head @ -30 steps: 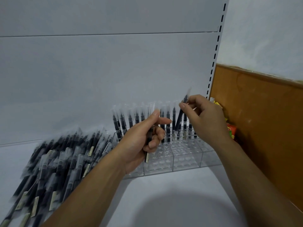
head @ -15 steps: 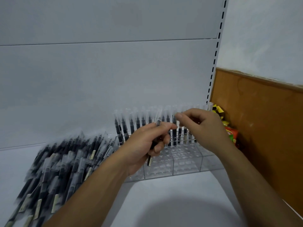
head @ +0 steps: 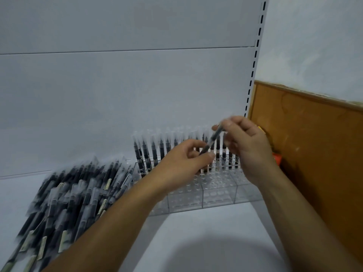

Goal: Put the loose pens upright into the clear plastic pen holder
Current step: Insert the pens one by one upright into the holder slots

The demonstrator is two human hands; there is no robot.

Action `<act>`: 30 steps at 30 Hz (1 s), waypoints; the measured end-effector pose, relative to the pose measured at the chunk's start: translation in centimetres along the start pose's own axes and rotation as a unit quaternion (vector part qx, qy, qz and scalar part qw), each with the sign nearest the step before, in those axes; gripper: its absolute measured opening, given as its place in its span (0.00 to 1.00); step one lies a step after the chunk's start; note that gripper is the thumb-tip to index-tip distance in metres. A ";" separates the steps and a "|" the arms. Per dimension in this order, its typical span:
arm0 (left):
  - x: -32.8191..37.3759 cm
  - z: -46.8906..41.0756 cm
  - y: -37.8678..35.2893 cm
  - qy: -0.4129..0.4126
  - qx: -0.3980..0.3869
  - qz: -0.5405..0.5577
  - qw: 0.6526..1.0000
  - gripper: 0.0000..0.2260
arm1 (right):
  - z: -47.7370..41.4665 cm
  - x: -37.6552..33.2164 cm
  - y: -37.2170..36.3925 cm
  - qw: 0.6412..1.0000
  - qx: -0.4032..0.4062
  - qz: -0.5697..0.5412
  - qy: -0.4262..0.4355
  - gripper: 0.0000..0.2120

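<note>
Both forearms reach forward, left hand (head: 184, 156) and right hand (head: 247, 142) pinching one tilted pen (head: 213, 139).

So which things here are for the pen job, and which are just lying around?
For the job: clear plastic pen holder; upright black pens in it; heap of loose black sleeved pens; one black pen pinched by left hand and right hand.
Just lying about: orange and yellow packet; brown wooden board.

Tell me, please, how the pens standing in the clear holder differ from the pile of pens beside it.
The standing pens are upright along the back of the clear holder; the pile lies slanted on the shelf, left of it. The standing pens are evenly spaced; the pile overlaps in a heap. Both are dark pens under clear plastic.
</note>
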State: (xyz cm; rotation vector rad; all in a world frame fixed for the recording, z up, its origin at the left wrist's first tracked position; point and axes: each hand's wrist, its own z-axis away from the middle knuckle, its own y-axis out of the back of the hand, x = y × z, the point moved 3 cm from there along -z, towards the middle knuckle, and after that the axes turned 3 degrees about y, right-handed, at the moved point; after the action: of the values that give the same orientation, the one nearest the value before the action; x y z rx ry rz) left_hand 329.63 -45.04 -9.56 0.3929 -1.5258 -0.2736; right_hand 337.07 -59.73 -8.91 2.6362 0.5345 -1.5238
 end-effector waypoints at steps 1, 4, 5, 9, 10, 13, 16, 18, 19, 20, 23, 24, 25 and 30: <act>-0.6 0.3 0.5 -0.021 0.036 -0.062 0.997 0.13 | -0.2 -0.1 0.6 0.999 0.041 -0.002 0.011 0.05; -2.2 2.1 1.4 -0.103 0.095 -0.276 0.951 0.20 | -0.6 -0.3 2.0 0.986 0.122 0.084 0.076 0.05; -2.8 2.6 1.3 -0.118 0.088 -0.334 0.931 0.24 | -0.6 -0.1 2.1 0.981 0.127 0.113 0.092 0.05; -4.5 3.2 1.0 -0.117 0.084 -0.415 0.899 0.33 | -0.6 0.8 1.8 0.968 0.090 0.200 0.117 0.05; -4.7 3.2 1.0 -0.118 0.088 -0.417 0.897 0.33 | -0.6 1.0 1.7 0.964 0.084 0.220 0.125 0.05; -5.0 3.1 0.9 -0.121 0.094 -0.424 0.893 0.34 | -0.6 1.2 1.7 0.955 0.082 0.249 0.141 0.04; -5.3 3.0 0.8 -0.123 0.101 -0.434 0.887 0.32 | -0.5 1.1 1.7 0.944 0.089 0.279 0.152 0.05; -5.4 3.0 0.8 -0.126 0.109 -0.437 0.884 0.32 | -0.5 1.3 1.4 0.935 0.070 0.319 0.140 0.06; -5.4 3.0 0.8 -0.127 0.111 -0.438 0.883 0.32 | -0.5 1.6 1.1 0.928 0.050 0.349 0.121 0.05; -5.4 3.0 0.8 -0.128 0.110 -0.437 0.884 0.32 | -0.5 1.9 0.9 0.919 0.024 0.381 0.095 0.05; -5.6 2.8 0.8 -0.130 0.106 -0.435 0.885 0.33 | -0.5 2.6 0.4 0.902 -0.024 0.430 0.042 0.06; -5.6 2.8 0.8 -0.130 0.106 -0.434 0.885 0.33 | -0.5 2.5 0.5 0.899 -0.022 0.436 0.040 0.06; -5.7 2.7 0.8 -0.129 0.106 -0.433 0.886 0.33 | -0.6 2.4 0.6 0.897 -0.020 0.439 0.038 0.06; -5.3 2.8 0.8 -0.124 0.101 -0.434 0.887 0.35 | -0.4 1.9 0.4 0.895 -0.024 0.445 0.020 0.06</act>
State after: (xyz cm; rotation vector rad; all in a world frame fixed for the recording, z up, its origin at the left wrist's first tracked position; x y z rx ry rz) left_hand 326.60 -42.39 -14.03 1.2501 -1.5459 -0.8951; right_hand 338.42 -59.53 -10.36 2.3021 -0.5760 -1.1080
